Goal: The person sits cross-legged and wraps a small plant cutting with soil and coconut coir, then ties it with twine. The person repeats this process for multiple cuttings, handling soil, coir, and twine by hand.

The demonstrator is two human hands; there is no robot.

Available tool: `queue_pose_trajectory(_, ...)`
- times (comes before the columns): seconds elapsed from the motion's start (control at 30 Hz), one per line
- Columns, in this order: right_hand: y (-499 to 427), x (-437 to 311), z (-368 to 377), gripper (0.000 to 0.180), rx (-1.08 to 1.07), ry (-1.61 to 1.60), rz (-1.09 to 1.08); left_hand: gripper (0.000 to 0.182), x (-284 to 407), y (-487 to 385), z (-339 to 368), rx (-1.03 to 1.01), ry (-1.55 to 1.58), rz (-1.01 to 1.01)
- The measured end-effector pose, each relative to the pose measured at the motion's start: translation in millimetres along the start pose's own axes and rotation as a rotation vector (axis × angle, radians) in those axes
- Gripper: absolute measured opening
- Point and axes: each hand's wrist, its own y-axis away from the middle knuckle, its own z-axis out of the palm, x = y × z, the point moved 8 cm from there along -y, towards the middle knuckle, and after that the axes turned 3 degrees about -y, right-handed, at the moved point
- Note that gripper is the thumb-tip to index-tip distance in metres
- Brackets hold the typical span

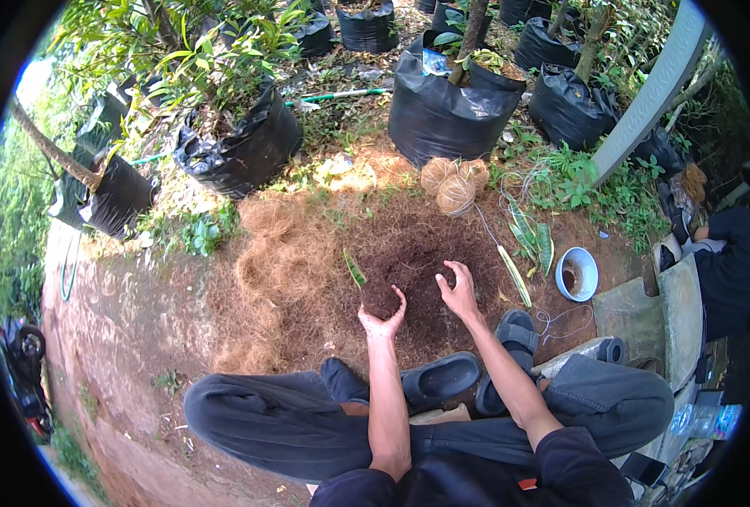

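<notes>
Cupped in my left hand is a ball of dark soil. A green snake plant leaf cutting sticks up from its upper left side. My right hand hovers to the right of the ball, fingers apart and holding nothing. Beneath both hands spreads a heap of dark loose soil. Loose brown coconut fibre lies left of the soil. Beyond my right hand rest several fibre-wrapped balls bound with string. More snake plant leaves lie on the ground to the right.
A light blue bowl with dark residue stands at the right, near thin string. Black grow bags with plants line the far side. Dark sandals lie by my legs. A person in dark clothes sits at the right edge.
</notes>
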Motion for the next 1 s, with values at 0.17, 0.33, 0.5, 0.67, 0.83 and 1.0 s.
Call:
queue_pose_trajectory(0.17,2.4,-11.4,-0.4,0.058,-0.063,-0.006,-0.02,0.042,3.1,1.2,-0.9,0.036,-0.041,0.015)
queue_pose_trajectory(0.33,-4.3,-72.7,8.7,0.065,-0.232,-0.325,-0.166,0.044,-12.6,2.2,-5.2,0.072,-0.222,-0.048)
queue_pose_trajectory(0.5,-8.0,-130.5,14.6,0.073,-0.416,-0.429,-0.299,0.04,-36.7,9.1,7.0,-0.067,-0.432,-0.132)
queue_pose_trajectory(0.67,-5.5,-140.8,14.8,0.055,-0.424,-0.391,-0.317,0.035,-54.5,13.2,-1.3,0.016,-0.564,-0.132)
queue_pose_trajectory(0.83,-2.9,-126.5,21.1,0.03,-0.467,-0.468,-0.182,0.033,-65.5,12.3,-4.2,0.014,-0.535,-0.142)
queue_pose_trajectory(1.0,-5.2,-117.0,21.2,0.024,-0.429,-0.419,-0.162,0.04,-70.7,21.4,13.3,-0.042,-0.548,-0.122)
